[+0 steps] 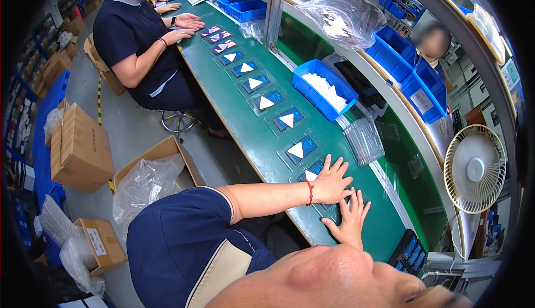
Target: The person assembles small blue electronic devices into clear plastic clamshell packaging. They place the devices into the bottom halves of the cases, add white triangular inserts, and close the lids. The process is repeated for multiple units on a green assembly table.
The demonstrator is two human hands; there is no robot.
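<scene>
My left hand (332, 182), with a red cord on the wrist, lies over the green bench with its fingers stretched out. Just nearer to me my right hand (350, 217) rests with spread fingers, the two hands almost touching. Partly under my left hand is a dark blue rectangular piece with a white triangle (311, 175) on it. Clear plastic edges show around my right hand, but what lies beneath the palm is hidden. Beyond them runs a row of similar blue pieces in clear plastic trays, the nearest bearing a white triangle (296, 150).
A blue bin (352, 101) of white pieces stands along the bench's far side, beside stacked clear trays (365, 141). A black tray with blue items (409, 252) sits at the near right. A fan (475, 169) stands right. A co-worker (136, 46) sits at the far left.
</scene>
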